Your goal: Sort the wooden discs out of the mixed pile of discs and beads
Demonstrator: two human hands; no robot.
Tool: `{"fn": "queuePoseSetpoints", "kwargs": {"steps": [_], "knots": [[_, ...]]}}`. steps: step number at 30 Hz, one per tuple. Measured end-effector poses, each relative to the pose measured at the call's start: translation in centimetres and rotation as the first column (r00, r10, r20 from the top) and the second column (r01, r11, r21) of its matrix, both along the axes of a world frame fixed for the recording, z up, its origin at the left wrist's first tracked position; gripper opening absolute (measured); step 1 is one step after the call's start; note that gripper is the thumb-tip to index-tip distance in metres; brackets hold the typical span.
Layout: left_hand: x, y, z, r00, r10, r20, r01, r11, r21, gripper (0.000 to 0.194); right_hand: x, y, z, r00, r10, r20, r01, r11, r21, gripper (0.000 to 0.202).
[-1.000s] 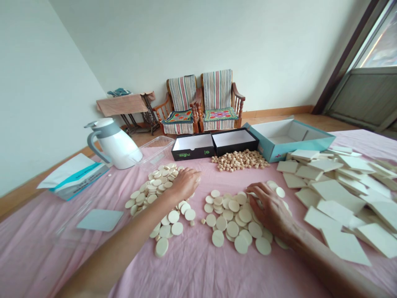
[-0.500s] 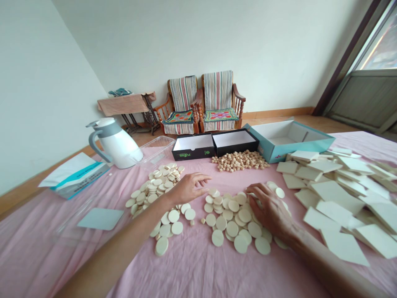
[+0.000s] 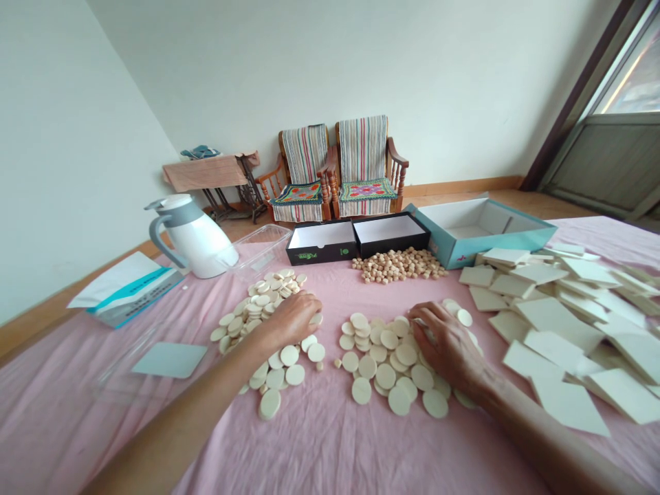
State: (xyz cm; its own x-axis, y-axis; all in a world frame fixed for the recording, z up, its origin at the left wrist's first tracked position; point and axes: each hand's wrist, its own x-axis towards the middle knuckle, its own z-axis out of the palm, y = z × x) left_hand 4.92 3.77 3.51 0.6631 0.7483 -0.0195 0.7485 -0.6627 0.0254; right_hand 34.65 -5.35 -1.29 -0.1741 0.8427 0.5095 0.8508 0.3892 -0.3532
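Left hand is back at the left disc pile.

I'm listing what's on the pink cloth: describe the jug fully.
The jug has a smooth white body, apparently plastic, a grey collar and looped handle on its left, and a pale lid, seemingly closed. It stands on the pink cloth, close beside a clear tray. Nobody is holding it; its contents are hidden.

head-worn view, facing forward, angled down, close
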Motion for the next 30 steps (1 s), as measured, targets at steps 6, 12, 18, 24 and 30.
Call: {"fn": "queuePoseSetpoints", "kwargs": {"steps": [6,12,18,24,30], "knots": [[1.4,-0.6,0.4,0.978,-0.018,0.208,0.025,0.999,-0.030,0.014,0.1,0.1,-0.4,1.000,0.006,-0.003,-0.006,1.000,-0.013,0.018],[4.0,-3.0,1.3,0.890,-0.152,0.430,0.258,0.946,-0.198,0.028,0.1,0.0,-0.2,1.000,-0.003,-0.003,0.003,1.000,-0.011,0.018],[2.5,-4.7,1.5,0.911,-0.197,0.362,0.292,0.928,-0.230,0.007,0.0,0.0,-0.1,1.000,-0.006,0.000,0.006,1.000,0.004,0.018],[1.3,-6.6,-0.3,0.946,-0.156,0.285,0.220,0.953,-0.208,0.006,-0.2,-0.2,0.2,0.999,-0.015,-0.044,0.019,0.996,0.092,0.016],[1.4,-6.1,-0.5,0.934,-0.128,0.333,0.193,0.967,-0.169,0.008,0.7,-0.2,0.9,0.980,-0.112,-0.164,0.143,0.972,0.187,0.015]]}}
